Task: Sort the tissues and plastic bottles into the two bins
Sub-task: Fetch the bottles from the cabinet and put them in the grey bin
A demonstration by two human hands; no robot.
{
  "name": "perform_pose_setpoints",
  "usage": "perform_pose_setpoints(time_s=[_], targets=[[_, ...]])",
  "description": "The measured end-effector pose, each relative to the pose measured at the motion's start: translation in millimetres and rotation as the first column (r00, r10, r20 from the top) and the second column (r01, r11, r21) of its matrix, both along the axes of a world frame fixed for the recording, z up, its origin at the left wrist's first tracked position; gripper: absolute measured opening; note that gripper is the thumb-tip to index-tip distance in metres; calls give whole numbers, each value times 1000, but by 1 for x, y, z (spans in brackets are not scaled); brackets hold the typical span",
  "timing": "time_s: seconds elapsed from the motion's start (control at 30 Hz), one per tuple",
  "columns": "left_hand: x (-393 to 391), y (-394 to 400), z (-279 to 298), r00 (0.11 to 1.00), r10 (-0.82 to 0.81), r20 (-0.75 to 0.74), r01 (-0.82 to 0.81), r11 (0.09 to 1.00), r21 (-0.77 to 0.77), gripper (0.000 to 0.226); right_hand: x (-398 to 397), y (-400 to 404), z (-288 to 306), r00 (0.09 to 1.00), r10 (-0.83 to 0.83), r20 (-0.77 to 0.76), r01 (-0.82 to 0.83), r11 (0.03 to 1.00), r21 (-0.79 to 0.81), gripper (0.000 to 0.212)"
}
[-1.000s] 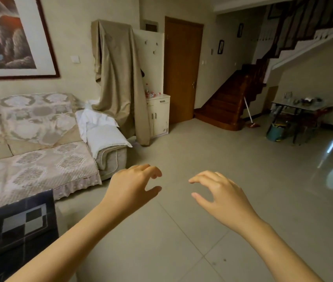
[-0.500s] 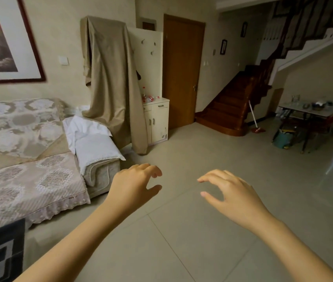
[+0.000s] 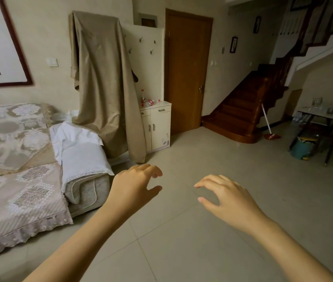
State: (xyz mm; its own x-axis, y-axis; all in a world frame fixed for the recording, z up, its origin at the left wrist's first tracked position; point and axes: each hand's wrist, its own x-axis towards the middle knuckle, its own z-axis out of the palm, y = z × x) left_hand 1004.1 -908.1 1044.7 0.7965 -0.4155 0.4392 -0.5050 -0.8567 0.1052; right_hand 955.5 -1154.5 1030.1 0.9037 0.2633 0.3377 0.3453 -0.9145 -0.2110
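On top of the cream cabinet (image 3: 157, 127), against the far wall beside the brown door (image 3: 188, 72), sit the only task things visible: plastic bottles (image 3: 148, 101) with red caps and red labels. One stands upright at the cabinet top's left edge; at least one more lies on its side next to it, long axis running roughly along the cabinet top, left to right. Too small to count them surely. No tissues and no bins show anywhere.

Left hand (image 3: 135, 186) and right hand (image 3: 228, 196) are both held out over the tiled floor (image 3: 182, 241), palms down, fingers loosely curled, thumbs apart from fingers, nothing held in either. Hands side by side with a gap between.

Key relation: bottles lie ahead and well apart from both hands, across open floor, almost straight beyond the left hand. Left hand looks the nearer of the two; right hand is offset toward the stairs (image 3: 241, 110).

Judgement: sorting not started; the step in hand is approach. A walk to the cabinet comes first. Upright bottle suits a side grasp round the body; the lying one would need a grasp across its width.

Also present: covered sofa (image 3: 19, 159) at left, tan cloth (image 3: 104, 82) draped by the cabinet, glass table (image 3: 324, 117) far right.
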Motion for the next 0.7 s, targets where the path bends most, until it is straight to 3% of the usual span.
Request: perform_pose_setpoints(time_s=[0.5,0.7], targets=[[240,-41,-4,984,175,-21,-175,984,13,31,284,-45,-2,984,172,53,-174,984,39,26],[371,-52,-6,988,151,-37,-150,988,27,29,398,-59,1,987,154,53,-156,986,49,25]])
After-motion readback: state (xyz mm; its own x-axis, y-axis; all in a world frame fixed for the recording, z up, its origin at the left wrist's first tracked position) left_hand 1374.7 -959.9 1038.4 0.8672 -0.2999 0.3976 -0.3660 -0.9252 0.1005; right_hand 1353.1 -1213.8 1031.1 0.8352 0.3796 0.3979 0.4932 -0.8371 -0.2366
